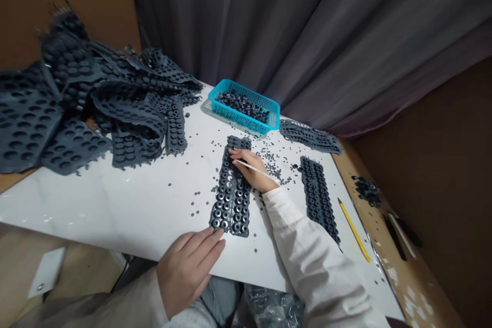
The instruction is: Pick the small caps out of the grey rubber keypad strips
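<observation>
A dark rubber strip with rows of round, ringed pieces (240,205) lies lengthwise on the white table surface (126,205). My right hand (251,168) is closed round a thin white stick (255,169), its tip at the upper part of the strip. The fingers of my left hand (192,264) lie extended at the strip's near left corner, pressing on its edge; nothing shows held in that hand. Small dark discs (272,164) are scattered to the right of my right hand and around the strip.
A turquoise basket (246,119) of small dark pieces stands behind the strip. Large rubber sheets (77,92) are heaped at the left. More strips (319,195) and a yellow pencil-like tool (354,230) lie at the right, beside a small dark pile (367,191).
</observation>
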### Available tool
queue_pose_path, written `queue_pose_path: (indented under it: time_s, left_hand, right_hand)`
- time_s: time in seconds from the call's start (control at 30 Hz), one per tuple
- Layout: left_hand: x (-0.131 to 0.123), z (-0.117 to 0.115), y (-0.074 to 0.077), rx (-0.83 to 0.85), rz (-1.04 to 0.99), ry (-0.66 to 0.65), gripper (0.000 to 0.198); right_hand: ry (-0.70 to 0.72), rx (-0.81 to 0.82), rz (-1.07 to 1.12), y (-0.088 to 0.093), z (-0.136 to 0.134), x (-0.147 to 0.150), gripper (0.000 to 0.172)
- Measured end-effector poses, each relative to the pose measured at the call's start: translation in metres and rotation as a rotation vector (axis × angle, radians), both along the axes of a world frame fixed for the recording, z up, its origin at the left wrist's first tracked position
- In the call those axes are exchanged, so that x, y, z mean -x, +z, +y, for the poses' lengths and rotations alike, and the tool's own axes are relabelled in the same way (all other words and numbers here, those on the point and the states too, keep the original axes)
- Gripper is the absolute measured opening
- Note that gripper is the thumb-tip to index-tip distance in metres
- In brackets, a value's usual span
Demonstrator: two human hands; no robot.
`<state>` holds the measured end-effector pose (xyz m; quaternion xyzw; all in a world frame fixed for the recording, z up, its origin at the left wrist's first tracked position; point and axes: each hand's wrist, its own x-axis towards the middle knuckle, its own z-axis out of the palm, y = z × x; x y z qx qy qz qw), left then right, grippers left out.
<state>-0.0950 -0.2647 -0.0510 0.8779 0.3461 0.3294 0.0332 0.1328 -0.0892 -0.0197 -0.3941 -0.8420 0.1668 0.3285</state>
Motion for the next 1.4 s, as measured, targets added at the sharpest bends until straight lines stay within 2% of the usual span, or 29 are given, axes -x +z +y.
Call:
queue_pose_path:
  time_s: [0.17,0.37,0.5,0.7,0.93,1.17,1.27,1.4]
  left_hand:
    - [-0.002,0.000,0.000,-0.001,-0.033,0.005,0.040]
    - [-0.002,0.000,-0.001,-0.002,-0.044,0.004,0.040]
    - [-0.002,0.000,0.000,0.005,-0.041,0.001,0.040]
    - [-0.002,0.000,0.000,-0.015,-0.025,0.005,0.039]
    - [-0.002,0.000,0.001,-0.014,-0.029,0.010,0.040]
    - [0.000,0.001,0.001,-0.017,0.015,0.004,0.040]
    - [0.001,0.001,0.001,-0.022,0.027,-0.005,0.038]
    - [0.001,0.001,0.002,-0.019,0.020,0.003,0.037]
  right_hand:
    - [0.000,-0.027,-0.099,-0.001,0.011,-0.001,0.019]
    - [-0.103,-0.063,-0.084,0.002,0.028,-0.008,0.021]
    - [-0.099,-0.047,-0.021,0.006,0.025,-0.006,0.020]
    - [-0.043,-0.005,0.016,0.000,0.016,0.001,0.017]
    - [-0.022,0.003,-0.029,0.000,0.024,-0.001,0.019]
    - [-0.148,-0.022,0.020,0.000,0.047,-0.011,0.024]
    - [-0.169,-0.015,0.080,-0.002,0.045,-0.014,0.025]
    - [-0.112,0.025,0.114,-0.007,0.034,-0.016,0.025]
